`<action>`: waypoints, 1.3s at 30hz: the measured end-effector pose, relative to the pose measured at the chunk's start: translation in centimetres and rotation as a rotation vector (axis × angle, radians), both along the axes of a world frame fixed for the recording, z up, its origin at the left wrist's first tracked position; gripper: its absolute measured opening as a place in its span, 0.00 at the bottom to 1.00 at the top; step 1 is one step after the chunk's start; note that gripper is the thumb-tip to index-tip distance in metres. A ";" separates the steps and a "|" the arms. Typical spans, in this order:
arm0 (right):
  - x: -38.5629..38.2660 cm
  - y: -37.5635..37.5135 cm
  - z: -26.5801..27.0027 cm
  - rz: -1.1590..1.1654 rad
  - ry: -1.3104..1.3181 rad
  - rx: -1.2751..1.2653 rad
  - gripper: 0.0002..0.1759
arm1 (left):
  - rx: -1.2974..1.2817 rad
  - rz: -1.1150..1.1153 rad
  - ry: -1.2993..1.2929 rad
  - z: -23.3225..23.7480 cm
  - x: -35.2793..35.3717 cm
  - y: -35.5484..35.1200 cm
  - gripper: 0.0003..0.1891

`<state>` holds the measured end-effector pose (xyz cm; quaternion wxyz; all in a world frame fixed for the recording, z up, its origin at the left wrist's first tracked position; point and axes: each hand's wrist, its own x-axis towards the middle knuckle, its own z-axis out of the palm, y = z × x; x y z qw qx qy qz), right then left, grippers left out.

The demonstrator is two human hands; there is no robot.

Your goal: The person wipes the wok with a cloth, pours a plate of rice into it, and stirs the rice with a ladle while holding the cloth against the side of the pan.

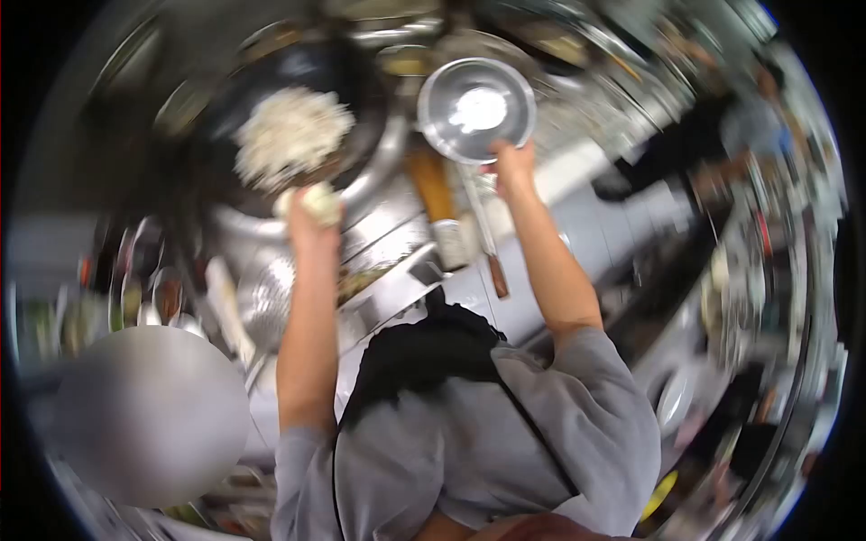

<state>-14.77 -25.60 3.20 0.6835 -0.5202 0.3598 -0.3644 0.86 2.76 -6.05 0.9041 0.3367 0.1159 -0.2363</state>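
Observation:
A pale pile of what looks like noodles or strips point(290, 135) lies in a large dark wok point(209, 153). My left hand point(311, 215) is closed around a pale, blurred cloth-like item point(317, 204) at the wok's near edge. In my right hand point(514, 167) is a round metal bowl point(442, 122), gripped by its near rim and tilted so that its shiny inside shows. The bowl looks empty. Below it, a long tool with a wooden handle point(498, 277) lies beside a brown and white brush-like object point(433, 185).
A round, blurred metal surface point(153, 415) stands at the lower left. Containers with utensils point(167, 293) are behind it. At the upper right, another person point(753, 126) stands near cluttered shelving. Pans and bowls line the back of the stove.

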 end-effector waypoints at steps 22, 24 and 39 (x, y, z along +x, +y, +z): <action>-63.2 -7.2 -9.5 -1.545 -0.275 0.133 0.17 | 0.177 -0.211 0.068 0.3 5.1 0.9 0.19; -57.4 -4.9 -7.9 -1.303 -0.205 0.124 0.32 | 0.217 -0.134 0.074 1.5 2.7 0.3 0.19; -16.6 5.3 -13.7 0.500 0.508 -0.068 0.15 | 0.209 0.102 0.157 4.0 -1.7 -1.4 0.10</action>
